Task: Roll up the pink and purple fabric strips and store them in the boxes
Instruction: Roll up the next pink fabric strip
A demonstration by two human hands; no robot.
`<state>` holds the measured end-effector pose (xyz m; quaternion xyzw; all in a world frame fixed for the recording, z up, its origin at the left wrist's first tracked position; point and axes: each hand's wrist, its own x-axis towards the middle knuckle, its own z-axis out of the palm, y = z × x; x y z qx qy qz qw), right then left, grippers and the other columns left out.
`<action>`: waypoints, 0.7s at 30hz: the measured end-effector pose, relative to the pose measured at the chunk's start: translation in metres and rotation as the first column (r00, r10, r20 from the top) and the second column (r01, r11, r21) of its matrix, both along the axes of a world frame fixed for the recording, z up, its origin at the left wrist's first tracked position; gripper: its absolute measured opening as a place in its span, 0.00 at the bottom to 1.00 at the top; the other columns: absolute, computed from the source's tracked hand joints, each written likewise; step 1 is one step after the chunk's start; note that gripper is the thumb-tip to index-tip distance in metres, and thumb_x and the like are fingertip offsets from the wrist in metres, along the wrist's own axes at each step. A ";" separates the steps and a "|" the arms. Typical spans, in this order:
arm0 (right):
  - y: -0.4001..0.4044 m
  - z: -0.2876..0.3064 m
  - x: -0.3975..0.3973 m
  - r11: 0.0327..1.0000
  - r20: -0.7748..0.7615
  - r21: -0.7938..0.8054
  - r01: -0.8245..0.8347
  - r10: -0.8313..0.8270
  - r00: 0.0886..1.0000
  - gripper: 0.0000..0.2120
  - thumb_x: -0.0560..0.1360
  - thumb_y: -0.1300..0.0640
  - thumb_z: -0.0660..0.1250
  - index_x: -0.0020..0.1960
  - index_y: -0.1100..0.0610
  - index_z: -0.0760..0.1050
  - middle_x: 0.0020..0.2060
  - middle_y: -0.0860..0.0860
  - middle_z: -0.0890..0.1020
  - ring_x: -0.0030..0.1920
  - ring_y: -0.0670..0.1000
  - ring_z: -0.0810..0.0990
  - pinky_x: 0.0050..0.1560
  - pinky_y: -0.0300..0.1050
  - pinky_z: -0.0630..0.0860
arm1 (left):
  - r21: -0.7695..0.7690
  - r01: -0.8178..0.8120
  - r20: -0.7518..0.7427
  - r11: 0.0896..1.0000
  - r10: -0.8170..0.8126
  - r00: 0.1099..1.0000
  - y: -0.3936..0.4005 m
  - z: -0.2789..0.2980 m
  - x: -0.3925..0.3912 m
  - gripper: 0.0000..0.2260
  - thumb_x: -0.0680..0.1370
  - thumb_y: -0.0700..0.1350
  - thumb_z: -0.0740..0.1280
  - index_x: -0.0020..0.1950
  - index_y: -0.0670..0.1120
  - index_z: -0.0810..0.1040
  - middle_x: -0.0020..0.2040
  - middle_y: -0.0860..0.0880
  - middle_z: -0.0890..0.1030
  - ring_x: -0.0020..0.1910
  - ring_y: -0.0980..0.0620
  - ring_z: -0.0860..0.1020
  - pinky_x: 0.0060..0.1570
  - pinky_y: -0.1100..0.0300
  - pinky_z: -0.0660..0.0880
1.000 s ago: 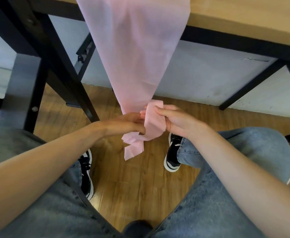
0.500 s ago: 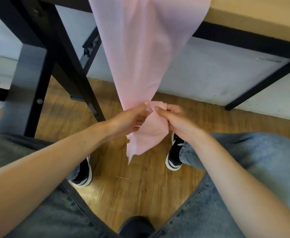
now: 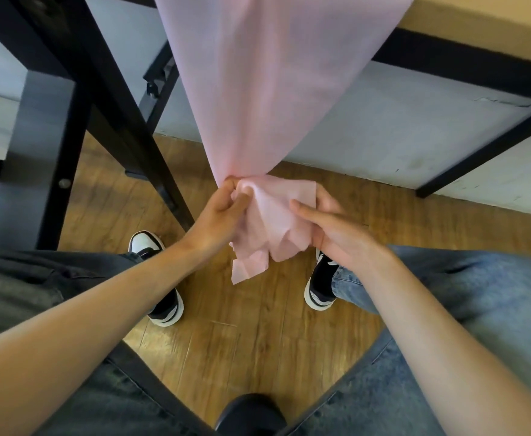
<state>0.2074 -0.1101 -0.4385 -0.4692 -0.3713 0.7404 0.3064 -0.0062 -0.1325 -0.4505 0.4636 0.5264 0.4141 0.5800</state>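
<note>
Where the pink strip [image 3: 257,89] hangs down from the worktop [image 3: 490,29] at the top of the view, it narrows to a bunched neck just above the floor [image 3: 251,335], and both hands meet it there; the left hand [image 3: 223,215] pinches the neck between thumb and curled fingers, its grip closed on the cloth; the right hand [image 3: 333,228] lies under and beside the loose end, thumb laid across the top and fingers curled round the far edge, so its grip is also closed on the strip; below the hands the crumpled free end spreads out and a creased tail hangs down between the wrists, clear of the floor; the strip is unrolled along all its visible length; the person sits with knees apart in blue jeans [image 3: 478,309], a black and white shoe [image 3: 160,278] on the left and another shoe [image 3: 320,284] just under the right hand, both flat on the wooden floor; black worktop legs [image 3: 122,121] slant down at the left, and a pale wall [image 3: 383,133] stands behind the strip
</note>
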 end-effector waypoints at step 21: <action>-0.011 -0.008 -0.016 0.999 0.077 -0.027 -0.040 0.042 0.996 0.07 0.85 0.54 0.62 0.60 0.51 0.76 0.49 0.45 0.85 0.52 0.47 0.83 0.49 0.45 0.80 | -0.409 0.228 0.667 0.883 0.119 0.736 0.009 0.010 0.000 0.30 0.80 0.64 0.64 0.74 0.45 0.70 0.59 0.44 0.79 0.60 0.44 0.78 0.60 0.50 0.77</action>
